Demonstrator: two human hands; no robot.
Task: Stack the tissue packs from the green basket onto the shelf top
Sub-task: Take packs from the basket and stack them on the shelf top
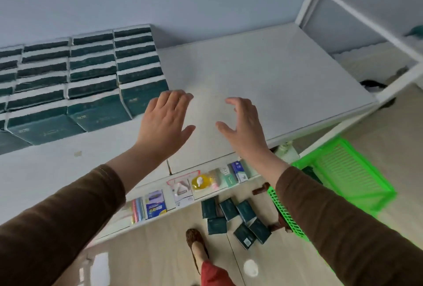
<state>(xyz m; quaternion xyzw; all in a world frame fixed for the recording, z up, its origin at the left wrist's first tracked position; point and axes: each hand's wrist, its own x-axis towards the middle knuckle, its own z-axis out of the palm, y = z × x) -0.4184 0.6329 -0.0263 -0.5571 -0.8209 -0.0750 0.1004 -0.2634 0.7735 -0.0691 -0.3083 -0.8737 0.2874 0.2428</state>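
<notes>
Dark green tissue packs [96, 75] stand in several stacked rows on the left half of the white shelf top [263, 72]. My left hand [166, 123] hovers open just right of the nearest stack, fingers spread, holding nothing. A short way to its right, over bare shelf top, my right hand [242, 125] is open and empty too. The green basket [343, 175] sits on the floor at the lower right, partly hidden by my right sleeve. Several more tissue packs [238, 219] lie loose on the floor beside it.
A lower shelf [183, 191] below the top holds small goods: a yellow bottle, blue boxes, packets. A white metal frame [366, 20] rises at the right. My foot in a brown shoe [194, 240] stands on the wooden floor.
</notes>
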